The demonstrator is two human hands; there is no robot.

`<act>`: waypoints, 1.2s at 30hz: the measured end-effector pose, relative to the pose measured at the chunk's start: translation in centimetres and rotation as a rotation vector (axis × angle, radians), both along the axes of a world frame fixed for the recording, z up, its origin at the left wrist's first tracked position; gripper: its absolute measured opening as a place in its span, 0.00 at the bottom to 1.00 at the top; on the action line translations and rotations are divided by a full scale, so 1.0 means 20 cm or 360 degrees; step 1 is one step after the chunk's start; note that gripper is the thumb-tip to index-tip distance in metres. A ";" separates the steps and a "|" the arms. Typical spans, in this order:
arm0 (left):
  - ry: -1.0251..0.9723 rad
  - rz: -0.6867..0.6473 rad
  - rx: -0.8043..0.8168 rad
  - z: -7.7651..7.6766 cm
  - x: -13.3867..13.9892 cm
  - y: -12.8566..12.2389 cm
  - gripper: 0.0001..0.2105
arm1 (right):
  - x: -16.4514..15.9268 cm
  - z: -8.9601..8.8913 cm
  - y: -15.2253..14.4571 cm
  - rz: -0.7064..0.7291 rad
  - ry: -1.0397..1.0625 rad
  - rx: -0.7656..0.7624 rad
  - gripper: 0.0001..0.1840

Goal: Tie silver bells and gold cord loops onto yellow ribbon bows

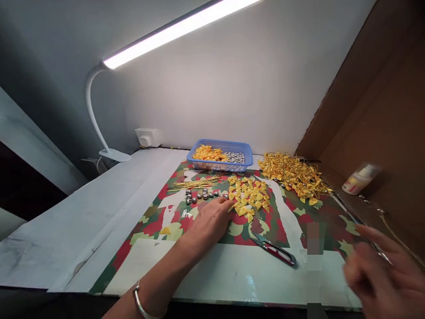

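My left hand (212,217) rests on the patterned sheet with its fingers bent together, their tips hidden. At those fingertips lie small silver bells (205,195), and just to the right is a spread of yellow ribbon bows (247,195). My right hand (381,270), blurred by motion, is closed around a long slim metal tool (348,208) at the right edge. That tool points away, toward a heap of gold bows with cords (292,173). Thread snips (275,250) lie between my hands. Behind the bells are gold cord strips (195,182).
A blue basket (219,167) with yellow bows and silver bells stands at the back. A lit lamp (114,155) is at the left rear. On the right, a small bottle (360,179) stands near a brown cardboard wall (375,97). One loose yellow piece (165,231) lies left.
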State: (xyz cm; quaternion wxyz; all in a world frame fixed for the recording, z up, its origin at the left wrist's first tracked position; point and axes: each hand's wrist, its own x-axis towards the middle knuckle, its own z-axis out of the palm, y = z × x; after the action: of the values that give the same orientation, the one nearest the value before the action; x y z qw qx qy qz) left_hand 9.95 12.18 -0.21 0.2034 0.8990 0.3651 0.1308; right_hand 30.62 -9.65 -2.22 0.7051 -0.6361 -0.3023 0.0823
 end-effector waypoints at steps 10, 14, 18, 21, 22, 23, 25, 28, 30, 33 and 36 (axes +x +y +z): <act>0.0089 -0.0019 0.0113 -0.02 -0.10 -0.08 0.12 | -0.18 -0.26 0.23 0.0236 -0.1305 -0.0769 0.25; 0.0016 -0.0003 0.0095 -0.04 -0.21 -0.15 0.15 | -0.08 -0.26 0.18 0.0190 -0.1427 -0.0860 0.24; -0.0042 0.0034 0.0071 0.00 -0.19 -0.13 0.14 | -0.06 -0.25 0.16 0.0099 -0.1425 -0.0889 0.20; -0.0046 0.0016 0.0027 0.03 -0.10 -0.07 0.13 | -0.09 -0.24 0.16 0.0093 -0.1367 -0.0818 0.20; -0.0031 -0.0005 -0.0002 0.03 -0.07 -0.05 0.12 | -0.11 -0.23 0.16 0.0113 -0.1321 -0.0762 0.19; -0.0015 -0.0011 -0.0029 0.03 -0.04 -0.02 0.10 | -0.12 -0.23 0.16 0.0137 -0.1266 -0.0696 0.18; 0.0034 -0.0041 -0.0110 0.02 0.00 0.02 0.08 | -0.15 -0.23 0.16 0.0183 -0.1147 -0.0566 0.16; 0.0034 -0.0062 -0.0238 0.01 0.01 0.05 0.12 | -0.18 -0.22 0.16 0.0256 -0.0981 -0.0462 0.14; -0.0033 -0.0074 -0.0356 0.01 -0.01 0.03 0.09 | -0.22 -0.20 0.17 0.0340 -0.0809 -0.0411 0.13; -0.0222 -0.0125 -0.0625 0.05 -0.07 -0.05 0.07 | -0.28 -0.15 0.19 0.0506 -0.0467 -0.0329 0.13; -0.0452 -0.0231 -0.0951 0.09 -0.12 -0.17 0.06 | -0.36 -0.08 0.21 0.0724 -0.0048 -0.0284 0.14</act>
State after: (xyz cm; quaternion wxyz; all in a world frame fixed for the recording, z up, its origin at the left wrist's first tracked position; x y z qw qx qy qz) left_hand 7.48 8.74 1.65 0.5156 0.7961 0.2903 0.1270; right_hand 23.43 -5.44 -3.75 0.6048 -0.6127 -0.4398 0.2559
